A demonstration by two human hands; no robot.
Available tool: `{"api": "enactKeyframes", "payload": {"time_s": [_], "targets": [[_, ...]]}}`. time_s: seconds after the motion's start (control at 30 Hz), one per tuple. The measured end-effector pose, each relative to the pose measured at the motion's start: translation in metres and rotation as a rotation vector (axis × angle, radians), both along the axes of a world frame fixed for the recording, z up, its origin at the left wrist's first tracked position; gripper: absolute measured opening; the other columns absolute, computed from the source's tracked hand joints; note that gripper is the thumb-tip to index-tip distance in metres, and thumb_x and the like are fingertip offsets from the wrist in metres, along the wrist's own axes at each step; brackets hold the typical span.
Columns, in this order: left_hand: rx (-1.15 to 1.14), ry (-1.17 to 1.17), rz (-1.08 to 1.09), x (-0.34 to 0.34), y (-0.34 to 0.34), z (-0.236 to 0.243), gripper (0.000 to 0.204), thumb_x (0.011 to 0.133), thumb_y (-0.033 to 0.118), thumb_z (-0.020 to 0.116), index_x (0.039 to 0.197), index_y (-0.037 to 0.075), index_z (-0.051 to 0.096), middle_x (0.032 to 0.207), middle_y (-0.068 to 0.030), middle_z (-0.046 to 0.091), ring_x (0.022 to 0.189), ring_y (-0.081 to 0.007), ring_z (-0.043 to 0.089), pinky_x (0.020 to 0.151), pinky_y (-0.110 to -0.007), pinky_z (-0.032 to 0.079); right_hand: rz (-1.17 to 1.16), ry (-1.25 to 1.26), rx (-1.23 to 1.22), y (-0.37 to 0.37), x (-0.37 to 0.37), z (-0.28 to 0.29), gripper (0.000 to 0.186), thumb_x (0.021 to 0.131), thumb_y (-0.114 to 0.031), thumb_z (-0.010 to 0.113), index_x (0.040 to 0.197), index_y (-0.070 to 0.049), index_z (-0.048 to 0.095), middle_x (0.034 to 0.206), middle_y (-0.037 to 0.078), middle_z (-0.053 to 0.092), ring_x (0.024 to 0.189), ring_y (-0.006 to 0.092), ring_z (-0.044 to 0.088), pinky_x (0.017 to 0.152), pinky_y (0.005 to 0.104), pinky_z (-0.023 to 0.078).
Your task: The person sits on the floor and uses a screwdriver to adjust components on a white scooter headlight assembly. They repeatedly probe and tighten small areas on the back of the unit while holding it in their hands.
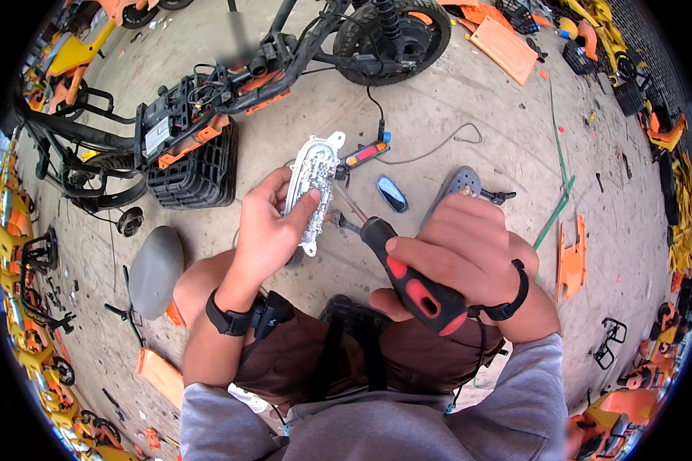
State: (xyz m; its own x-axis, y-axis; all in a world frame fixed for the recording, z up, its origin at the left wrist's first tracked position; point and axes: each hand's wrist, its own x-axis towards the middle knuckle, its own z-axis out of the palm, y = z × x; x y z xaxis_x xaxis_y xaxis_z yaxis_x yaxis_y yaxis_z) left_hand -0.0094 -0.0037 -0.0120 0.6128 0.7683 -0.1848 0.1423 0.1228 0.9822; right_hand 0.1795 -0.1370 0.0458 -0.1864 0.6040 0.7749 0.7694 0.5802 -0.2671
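Silver and oblong, a lamp-like housing sits in the left hand, thumb across its face; the right hand grips a black-and-red screwdriver, blade near the housing's right edge. Keeping that thumb clear should help. Below, stained concrete floor; far left, a stripped black scooter.
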Motion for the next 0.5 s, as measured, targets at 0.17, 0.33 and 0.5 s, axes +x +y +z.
{"api": "enactKeyframes", "payload": {"time_s": [0.17,0.33,0.5], "targets": [[0.007,-0.004,0.008,-0.002,-0.002,0.0,0.023,0.095,0.0,0.06,0.115,-0.01,0.055,0.091,-0.0121,0.07,0.077,-0.0141,0.07,0.06,-0.024,0.052,-0.103,0.245,-0.091,0.004,0.022,-0.009,0.033,0.07,-0.025,0.082,0.09,-0.003,0.068,0.065,0.003,0.059,0.051,0.0168,0.056,0.05,0.0264,0.045],[-0.017,-0.067,0.01,-0.001,-0.003,0.007,0.022,0.096,0.0,0.059,0.115,-0.01,0.055,0.094,-0.0129,0.07,0.08,-0.0154,0.07,0.062,-0.024,0.053,-0.218,0.982,-0.321,-0.002,0.012,-0.01,0.027,0.082,-0.024,0.077,0.091,0.0,0.068,0.076,0.004,0.067,0.066,0.0105,0.06,0.063,0.0245,0.049],[-0.011,-0.07,0.027,-0.003,0.0,0.004,0.02,0.095,0.0,0.06,0.113,-0.009,0.056,0.093,-0.0135,0.07,0.078,-0.015,0.07,0.062,-0.024,0.052,-0.222,1.016,-0.298,0.005,0.015,-0.013,0.024,0.084,-0.022,0.076,0.09,0.0,0.069,0.078,0.004,0.068,0.067,0.0095,0.06,0.063,0.0245,0.048]]}}
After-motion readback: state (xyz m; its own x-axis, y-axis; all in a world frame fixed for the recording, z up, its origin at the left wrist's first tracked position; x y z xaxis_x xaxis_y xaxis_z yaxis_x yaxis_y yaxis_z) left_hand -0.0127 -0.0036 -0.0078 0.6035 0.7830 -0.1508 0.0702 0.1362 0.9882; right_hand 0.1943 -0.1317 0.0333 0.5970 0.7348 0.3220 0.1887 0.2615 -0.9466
